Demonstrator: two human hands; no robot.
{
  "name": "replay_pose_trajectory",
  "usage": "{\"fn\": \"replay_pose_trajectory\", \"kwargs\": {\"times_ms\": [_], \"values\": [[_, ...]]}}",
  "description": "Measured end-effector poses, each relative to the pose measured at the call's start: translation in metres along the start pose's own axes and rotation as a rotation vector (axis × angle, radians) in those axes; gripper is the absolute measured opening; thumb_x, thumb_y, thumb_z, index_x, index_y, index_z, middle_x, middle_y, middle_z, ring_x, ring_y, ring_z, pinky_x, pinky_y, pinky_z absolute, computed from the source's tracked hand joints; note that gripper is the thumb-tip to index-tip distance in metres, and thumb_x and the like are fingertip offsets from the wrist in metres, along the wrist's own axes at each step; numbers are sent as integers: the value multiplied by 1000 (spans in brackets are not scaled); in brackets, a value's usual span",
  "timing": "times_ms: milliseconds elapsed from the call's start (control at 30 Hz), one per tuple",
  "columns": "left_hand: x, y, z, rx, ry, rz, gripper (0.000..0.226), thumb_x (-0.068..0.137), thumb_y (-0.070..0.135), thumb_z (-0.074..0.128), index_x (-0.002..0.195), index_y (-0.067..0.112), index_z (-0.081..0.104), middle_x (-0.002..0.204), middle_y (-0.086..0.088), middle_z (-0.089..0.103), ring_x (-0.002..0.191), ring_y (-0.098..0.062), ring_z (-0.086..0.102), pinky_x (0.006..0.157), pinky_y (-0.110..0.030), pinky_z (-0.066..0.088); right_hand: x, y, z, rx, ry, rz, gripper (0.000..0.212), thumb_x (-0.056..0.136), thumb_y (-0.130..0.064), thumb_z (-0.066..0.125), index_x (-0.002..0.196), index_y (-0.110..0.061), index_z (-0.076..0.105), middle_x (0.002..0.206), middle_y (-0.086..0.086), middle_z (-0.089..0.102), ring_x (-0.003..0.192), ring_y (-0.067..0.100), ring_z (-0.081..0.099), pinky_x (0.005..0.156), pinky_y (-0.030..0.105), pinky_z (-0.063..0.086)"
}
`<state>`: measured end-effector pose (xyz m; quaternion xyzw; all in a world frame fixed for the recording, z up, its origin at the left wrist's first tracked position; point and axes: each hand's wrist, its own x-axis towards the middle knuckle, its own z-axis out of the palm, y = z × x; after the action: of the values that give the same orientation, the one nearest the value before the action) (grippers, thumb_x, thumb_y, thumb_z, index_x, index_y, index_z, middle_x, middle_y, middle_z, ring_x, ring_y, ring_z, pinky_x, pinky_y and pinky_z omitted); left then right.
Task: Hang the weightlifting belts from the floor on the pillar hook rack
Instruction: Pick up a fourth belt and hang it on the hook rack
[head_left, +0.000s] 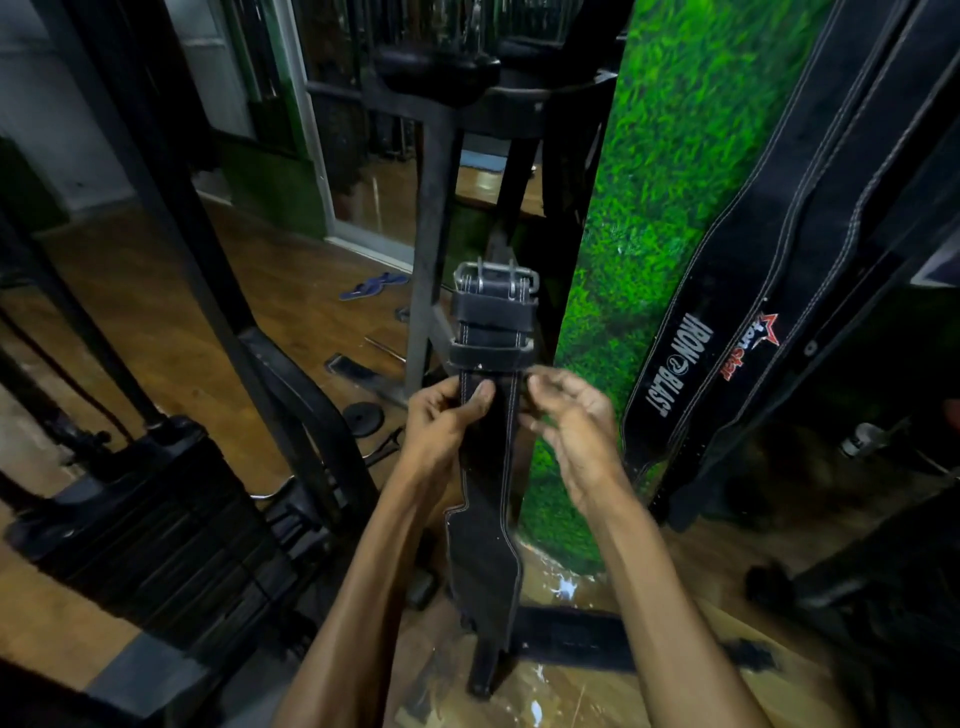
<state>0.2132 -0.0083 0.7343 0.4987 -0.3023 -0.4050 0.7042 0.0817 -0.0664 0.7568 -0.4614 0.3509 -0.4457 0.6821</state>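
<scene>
I hold a black leather weightlifting belt (485, 519) upright in front of me, its silver double-prong buckle (496, 280) at the top and its tail hanging toward the floor. My left hand (447, 421) grips the strap just below the keeper loops, thumb on its face. My right hand (571, 415) pinches the strap's right edge at the same height. To the right, two black belts hang on the grass-covered pillar (649, 208): one marked IRON BLAST (680, 364) and one with a red star logo (753, 348). The hook rack itself is out of view.
Another black belt (576, 639) lies on the wooden floor below my arms. A weight-stack machine (156, 509) fills the left. A black machine frame (431, 208) stands behind the held belt. A small weight plate (363, 415) and blue slippers (371, 286) lie on the floor.
</scene>
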Motion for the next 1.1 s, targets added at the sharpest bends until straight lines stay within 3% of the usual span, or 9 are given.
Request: {"fn": "replay_pose_trajectory", "kwargs": {"times_ms": [233,367,533,633,700,767,833,1033,1100], "values": [[-8,0,2,12,-67,21,24,94,10,69,107,-10,71,115,-39,66,102,-38,64,102,-73,42,12,-53,-2,-166,92,-311,19,98,-15,66,115,-10,72,101,2,73,91,11,67,80,29,56],[-9,0,7,-14,-100,23,36,89,16,73,105,-16,66,114,-48,59,99,-41,60,94,-81,40,25,-88,10,-477,-4,-255,39,101,-51,54,110,-20,75,100,-11,77,87,-7,68,91,31,56],[-7,3,7,34,-110,44,37,87,18,72,102,-15,68,111,-43,65,95,-38,61,93,-73,46,31,-111,21,-559,-150,-220,60,107,-55,31,120,-16,74,108,-15,70,85,-23,60,77,14,48],[-5,3,4,55,-102,79,32,87,17,71,97,-14,68,97,-25,70,93,-30,60,87,-53,48,29,-110,24,-517,-187,-315,54,107,-51,35,113,-18,77,119,-6,73,99,-12,64,89,18,49],[-3,3,3,63,-100,89,27,89,14,71,97,-12,70,96,-19,71,92,-27,61,86,-46,48,28,-110,23,-245,-206,-377,54,109,-42,36,92,-15,80,118,8,75,108,5,69,95,24,52],[0,2,2,58,-105,104,21,92,9,70,101,-11,72,100,-20,73,95,-26,63,89,-44,49,30,-110,21,24,-212,-379,66,109,-42,34,64,-16,75,115,13,76,121,20,66,106,40,45],[2,3,3,35,-109,106,22,92,8,70,105,-10,72,110,-29,73,98,-29,63,92,-46,49,34,-108,20,-20,-159,-378,70,108,-45,34,56,-18,72,115,10,76,123,23,65,107,44,44],[5,0,4,-2,-123,115,21,92,14,73,104,-3,75,101,-23,72,95,-29,62,87,-46,48,34,-112,30,-327,-115,-308,62,108,-50,33,103,-8,78,103,5,78,82,-5,71,78,14,54],[8,1,5,41,-128,123,18,91,17,75,96,0,76,94,-17,70,92,-24,60,85,-44,46,39,-115,35,-528,-151,-281,65,105,-59,32,110,-14,78,101,-3,79,87,-3,72,85,18,54]]}}
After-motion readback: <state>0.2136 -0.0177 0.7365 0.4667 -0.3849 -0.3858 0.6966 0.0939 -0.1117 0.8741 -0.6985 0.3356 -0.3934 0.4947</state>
